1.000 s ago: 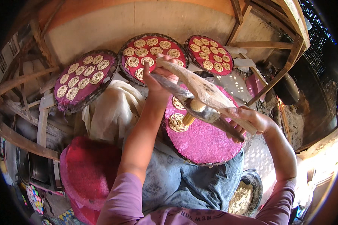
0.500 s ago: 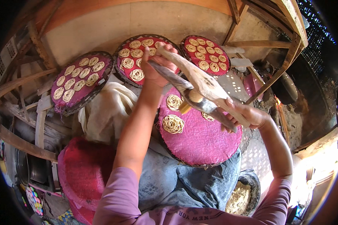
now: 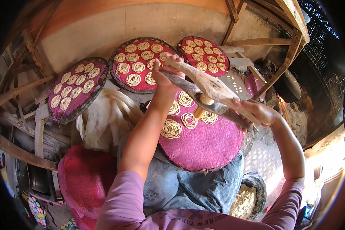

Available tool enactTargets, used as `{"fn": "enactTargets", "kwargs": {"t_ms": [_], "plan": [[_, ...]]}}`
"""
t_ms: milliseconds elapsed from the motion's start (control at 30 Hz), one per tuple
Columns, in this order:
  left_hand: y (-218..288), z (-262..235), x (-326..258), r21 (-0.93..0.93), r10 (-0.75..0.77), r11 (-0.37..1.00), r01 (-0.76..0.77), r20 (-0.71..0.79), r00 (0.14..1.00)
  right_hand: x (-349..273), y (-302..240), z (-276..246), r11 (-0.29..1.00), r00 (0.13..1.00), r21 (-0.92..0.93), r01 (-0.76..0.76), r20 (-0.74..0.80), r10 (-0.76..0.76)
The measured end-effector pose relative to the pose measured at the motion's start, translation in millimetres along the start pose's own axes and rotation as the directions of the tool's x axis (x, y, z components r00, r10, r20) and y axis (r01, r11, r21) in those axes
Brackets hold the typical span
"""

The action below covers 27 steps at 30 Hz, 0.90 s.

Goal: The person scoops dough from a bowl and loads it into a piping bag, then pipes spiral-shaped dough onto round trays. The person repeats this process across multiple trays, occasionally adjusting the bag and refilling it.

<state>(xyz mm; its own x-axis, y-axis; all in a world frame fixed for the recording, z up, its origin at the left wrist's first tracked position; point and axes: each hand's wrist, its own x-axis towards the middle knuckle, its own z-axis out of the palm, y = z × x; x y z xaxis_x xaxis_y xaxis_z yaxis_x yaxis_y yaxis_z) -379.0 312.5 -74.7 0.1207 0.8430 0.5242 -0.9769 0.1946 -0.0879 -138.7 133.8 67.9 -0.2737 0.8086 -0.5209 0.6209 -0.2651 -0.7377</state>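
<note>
With both hands I hold a wooden hand press [image 3: 209,86] made of two long bars, tilted down to the right. My left hand [image 3: 168,75] wraps round the upper-left ends of the bars. At the lower-right ends my right hand [image 3: 258,113] is closed round them. A yellowish cylinder [image 3: 199,111] juts below the middle of the press. Beneath it is a round tray covered in pink cloth [image 3: 207,149], close to my lap. Several pale coiled noodle nests [image 3: 171,129] lie on its far and left part, some partly hidden by the press and my left forearm.
Three more cloth-covered round trays stand behind: a left one [image 3: 77,100], a middle one [image 3: 117,78] and a right one [image 3: 225,56], bearing noodle nests. A pale cloth [image 3: 103,117] hangs at left, above red cloth [image 3: 84,172]. A dough-filled bucket [image 3: 244,201] sits lower right. Wooden beams [image 3: 283,69] frame the sides.
The press has shifted slightly right and down in the view, still in both hands. More noodle nests now show on the near tray around the cylinder. The whole view has shifted a little.
</note>
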Motion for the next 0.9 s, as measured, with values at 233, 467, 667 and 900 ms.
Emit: {"fn": "enactTargets", "kwargs": {"t_ms": [233, 467, 667, 900], "plan": [[19, 8, 3, 0.008, -0.082, 0.997, 0.081, 0.087, 0.993, 13, 8, 10, 0.993, 0.994, 0.037, 0.113, -0.01, -0.113], [-4, -33, -7, -0.05, -0.043, 0.998, 0.043, 0.004, 0.999, 16, 26, -4, 0.999, 0.999, 0.024, 0.036, -0.02, -0.036], [28, -19, 5, 0.183, -0.146, 0.976, 0.116, 0.16, 0.976, 49, 33, 15, 0.991, 0.992, -0.024, 0.129, 0.0, -0.129], [28, 48, -34, 0.284, -0.091, 0.955, 0.091, -0.014, 0.996, -16, 27, 26, 0.984, 0.966, 0.161, 0.071, 0.233, -0.108]]}}
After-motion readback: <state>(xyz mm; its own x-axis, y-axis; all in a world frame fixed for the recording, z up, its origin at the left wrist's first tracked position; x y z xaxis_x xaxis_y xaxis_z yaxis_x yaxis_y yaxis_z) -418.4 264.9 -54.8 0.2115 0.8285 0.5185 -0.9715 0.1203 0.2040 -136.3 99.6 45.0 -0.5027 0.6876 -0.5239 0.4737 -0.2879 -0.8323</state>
